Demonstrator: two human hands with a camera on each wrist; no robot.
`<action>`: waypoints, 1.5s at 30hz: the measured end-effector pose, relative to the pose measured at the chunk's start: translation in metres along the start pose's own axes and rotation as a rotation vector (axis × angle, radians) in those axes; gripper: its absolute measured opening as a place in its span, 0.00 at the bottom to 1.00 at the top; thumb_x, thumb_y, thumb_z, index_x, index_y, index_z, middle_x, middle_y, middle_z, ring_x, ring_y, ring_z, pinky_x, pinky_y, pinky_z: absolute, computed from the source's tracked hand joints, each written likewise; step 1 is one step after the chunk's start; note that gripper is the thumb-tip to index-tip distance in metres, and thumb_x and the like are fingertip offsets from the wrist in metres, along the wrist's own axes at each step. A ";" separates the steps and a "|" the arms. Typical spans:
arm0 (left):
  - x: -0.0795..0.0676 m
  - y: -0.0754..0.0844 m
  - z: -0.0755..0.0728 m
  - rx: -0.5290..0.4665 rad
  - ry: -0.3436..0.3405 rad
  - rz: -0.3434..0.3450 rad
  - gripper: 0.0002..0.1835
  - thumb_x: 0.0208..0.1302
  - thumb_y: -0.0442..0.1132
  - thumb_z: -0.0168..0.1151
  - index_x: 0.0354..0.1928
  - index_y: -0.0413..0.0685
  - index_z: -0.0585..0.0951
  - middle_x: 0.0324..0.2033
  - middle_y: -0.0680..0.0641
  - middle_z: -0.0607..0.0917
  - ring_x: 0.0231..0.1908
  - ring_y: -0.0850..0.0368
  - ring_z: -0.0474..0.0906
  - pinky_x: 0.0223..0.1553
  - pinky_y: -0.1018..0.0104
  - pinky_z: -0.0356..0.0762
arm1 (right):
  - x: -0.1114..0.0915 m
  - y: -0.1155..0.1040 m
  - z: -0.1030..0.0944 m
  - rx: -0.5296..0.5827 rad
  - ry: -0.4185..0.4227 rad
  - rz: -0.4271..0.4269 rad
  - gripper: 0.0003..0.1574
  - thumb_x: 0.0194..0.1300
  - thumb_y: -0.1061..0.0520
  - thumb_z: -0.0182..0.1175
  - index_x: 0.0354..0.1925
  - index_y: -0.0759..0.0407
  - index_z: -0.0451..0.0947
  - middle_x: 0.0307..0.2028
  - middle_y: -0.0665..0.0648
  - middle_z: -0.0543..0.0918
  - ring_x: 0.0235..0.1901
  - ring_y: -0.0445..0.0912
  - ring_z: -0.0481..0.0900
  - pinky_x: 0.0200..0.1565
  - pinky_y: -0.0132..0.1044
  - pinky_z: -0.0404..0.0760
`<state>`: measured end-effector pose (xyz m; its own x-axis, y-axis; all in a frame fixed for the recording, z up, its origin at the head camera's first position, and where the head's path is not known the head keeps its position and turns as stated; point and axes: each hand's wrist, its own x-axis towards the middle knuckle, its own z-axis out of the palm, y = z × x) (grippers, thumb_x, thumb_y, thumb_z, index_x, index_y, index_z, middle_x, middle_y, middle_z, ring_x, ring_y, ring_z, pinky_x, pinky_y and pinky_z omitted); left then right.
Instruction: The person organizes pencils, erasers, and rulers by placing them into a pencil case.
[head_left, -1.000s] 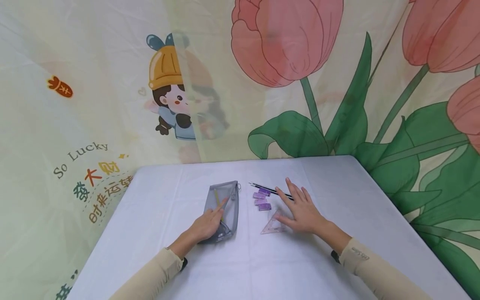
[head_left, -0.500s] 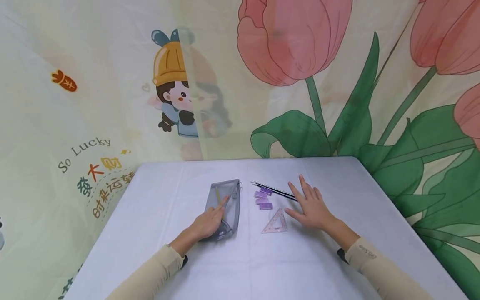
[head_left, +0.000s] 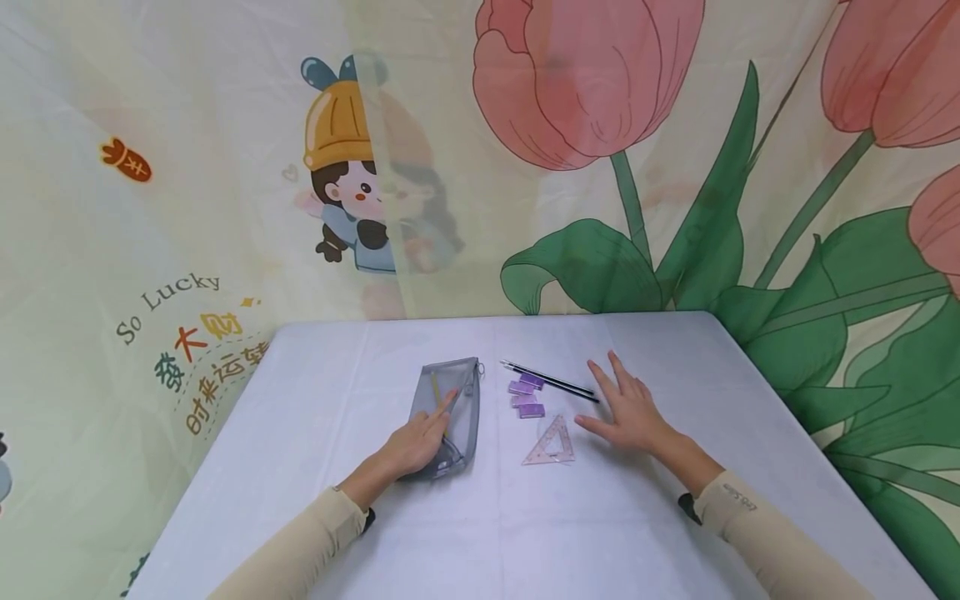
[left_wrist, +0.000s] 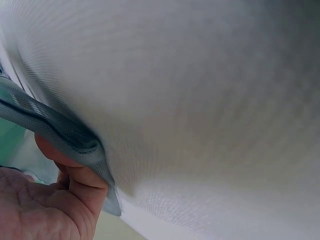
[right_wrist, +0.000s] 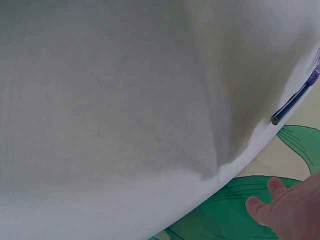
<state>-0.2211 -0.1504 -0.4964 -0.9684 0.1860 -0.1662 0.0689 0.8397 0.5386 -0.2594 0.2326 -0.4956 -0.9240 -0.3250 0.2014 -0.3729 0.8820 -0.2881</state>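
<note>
In the head view my left hand point(head_left: 417, 442) lies over the near left part of a grey mesh pencil case point(head_left: 462, 421), index finger stretched out on its top. Seen from the left wrist, the other fingers curl at the seam of the pencil case point(left_wrist: 75, 132), fingertips hidden behind the mesh. A yellow stick point(head_left: 435, 390) shows through it. My right hand point(head_left: 630, 417) holds nothing, fingers spread, right of two dark pencils point(head_left: 555, 383). Small purple blocks like erasers point(head_left: 532, 411) sit left of it, and a clear pinkish set square point(head_left: 551, 442) lies nearer me.
A white cloth covers the table point(head_left: 495, 533). Behind its far edge hangs a curtain point(head_left: 465, 292) printed with tulips and a cartoon figure. In the right wrist view a pencil end point(right_wrist: 276, 120) appears near the right side.
My right hand has drawn back to the right, off the set square and the pencils, which now show fully. The left hand stays on the pencil case. The head view shifted slightly.
</note>
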 end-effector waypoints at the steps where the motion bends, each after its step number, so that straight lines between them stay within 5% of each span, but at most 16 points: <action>1: 0.000 0.000 0.000 -0.001 -0.001 -0.002 0.27 0.79 0.57 0.26 0.77 0.76 0.47 0.57 0.33 0.75 0.44 0.40 0.79 0.50 0.38 0.76 | 0.000 0.001 0.000 0.005 -0.009 0.010 0.63 0.57 0.26 0.63 0.78 0.50 0.48 0.77 0.69 0.41 0.72 0.70 0.54 0.66 0.72 0.54; 12: 0.001 0.000 0.000 -0.016 -0.023 -0.011 0.27 0.78 0.58 0.26 0.77 0.78 0.47 0.56 0.35 0.75 0.39 0.45 0.78 0.46 0.41 0.77 | 0.006 0.006 -0.001 0.140 -0.071 0.127 0.62 0.58 0.32 0.67 0.76 0.57 0.50 0.70 0.72 0.57 0.67 0.68 0.60 0.61 0.73 0.61; 21: 0.000 0.000 0.001 -0.020 -0.015 -0.009 0.27 0.79 0.57 0.27 0.77 0.77 0.48 0.57 0.34 0.75 0.42 0.42 0.79 0.48 0.38 0.76 | 0.009 0.012 0.002 0.272 -0.134 0.194 0.58 0.60 0.35 0.68 0.73 0.64 0.54 0.64 0.71 0.66 0.61 0.64 0.69 0.60 0.62 0.71; 28: 0.000 0.001 0.000 -0.024 -0.017 -0.012 0.27 0.79 0.57 0.27 0.77 0.77 0.48 0.55 0.35 0.76 0.37 0.46 0.77 0.43 0.42 0.77 | 0.019 0.018 0.003 0.392 -0.169 0.244 0.51 0.60 0.36 0.68 0.65 0.68 0.63 0.51 0.66 0.73 0.46 0.53 0.71 0.46 0.43 0.75; 45: 0.001 -0.001 0.000 -0.019 -0.019 -0.012 0.27 0.79 0.57 0.27 0.77 0.76 0.49 0.51 0.37 0.77 0.33 0.49 0.75 0.37 0.48 0.76 | 0.031 0.013 0.012 0.309 -0.172 0.371 0.28 0.59 0.43 0.71 0.43 0.65 0.77 0.32 0.57 0.77 0.34 0.48 0.72 0.35 0.35 0.72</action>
<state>-0.2225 -0.1508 -0.4970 -0.9643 0.1861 -0.1884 0.0526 0.8319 0.5524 -0.2942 0.2301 -0.5041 -0.9896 -0.0840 -0.1167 -0.0008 0.8151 -0.5793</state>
